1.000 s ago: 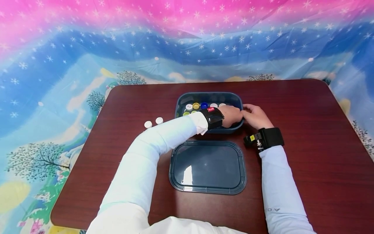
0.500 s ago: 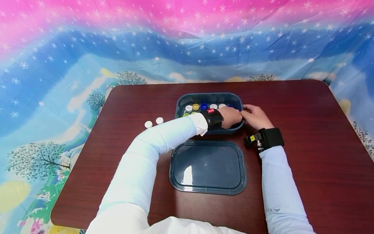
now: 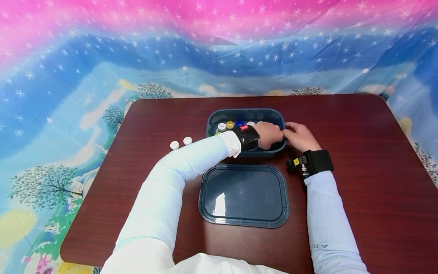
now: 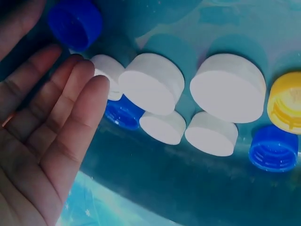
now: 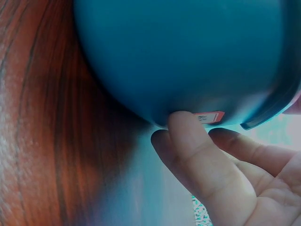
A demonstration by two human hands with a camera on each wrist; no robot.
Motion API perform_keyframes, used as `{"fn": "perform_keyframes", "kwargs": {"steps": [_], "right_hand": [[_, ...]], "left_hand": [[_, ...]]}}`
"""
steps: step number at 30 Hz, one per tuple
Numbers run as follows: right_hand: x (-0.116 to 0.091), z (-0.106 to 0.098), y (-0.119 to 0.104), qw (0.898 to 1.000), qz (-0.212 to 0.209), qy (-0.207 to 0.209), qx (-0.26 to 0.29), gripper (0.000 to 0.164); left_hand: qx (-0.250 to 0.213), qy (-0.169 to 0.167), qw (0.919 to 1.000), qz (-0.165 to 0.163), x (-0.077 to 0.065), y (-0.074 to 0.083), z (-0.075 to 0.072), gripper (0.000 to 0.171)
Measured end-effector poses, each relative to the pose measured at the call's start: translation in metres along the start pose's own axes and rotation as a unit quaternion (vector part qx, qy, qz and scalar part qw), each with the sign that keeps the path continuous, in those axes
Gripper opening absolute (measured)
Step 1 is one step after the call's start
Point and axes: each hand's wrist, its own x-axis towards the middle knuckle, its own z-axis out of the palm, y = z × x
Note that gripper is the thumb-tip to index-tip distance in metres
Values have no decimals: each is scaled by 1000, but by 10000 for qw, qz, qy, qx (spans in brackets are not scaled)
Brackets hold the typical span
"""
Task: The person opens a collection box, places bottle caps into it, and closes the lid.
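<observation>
My left hand (image 3: 269, 135) reaches into the dark blue plastic container (image 3: 261, 153) at its right end. In the left wrist view its fingers (image 4: 70, 127) are nearly straight and grip nothing, with fingertips right at a white bottle cap (image 4: 109, 75). A blue bottle cap (image 4: 75, 24) sits near the thumb. More white caps (image 4: 228, 88), blue caps (image 4: 273, 148) and a yellow cap (image 4: 287, 102) are spread over the container's floor. My right hand (image 3: 302, 137) rests against the container's outside right end. In the right wrist view, its extended fingers (image 5: 188, 134) touch the outer wall beside a red-edged label (image 5: 209, 117).
A dark blue lid (image 3: 241, 194) lies flat on the brown table (image 3: 369, 171) in front of the container. Two white caps, one (image 3: 174, 145) beside the other (image 3: 187, 140), lie on the table to the left, near my left sleeve (image 3: 164, 186). A patterned cloth (image 3: 219, 61) hangs behind the table.
My left hand shifts only slightly inside the container. The right hand stays at its end wall, and the lid and the two table caps lie as before.
</observation>
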Motion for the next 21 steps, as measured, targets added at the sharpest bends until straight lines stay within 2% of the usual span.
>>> {"fn": "perform_keyframes", "kwargs": {"steps": [4, 7, 11, 21], "right_hand": [[0, 0, 0, 10000, 17, 21, -5, 57], [1, 1, 0, 10000, 56, 39, -18, 58], [1, 1, -2, 9999, 155, 57, -19, 60], [1, 4, -4, 9996, 234, 136, -99, 62]], "left_hand": [[-222, 196, 9995, 76, -9, -3, -5, 10], [-406, 261, 9988, 46, -16, -7, -11, 15], [-550, 358, 9977, -143, -28, -13, -19, 32], [-886, 656, 9921, -603, -69, -32, -29, 41]]}}
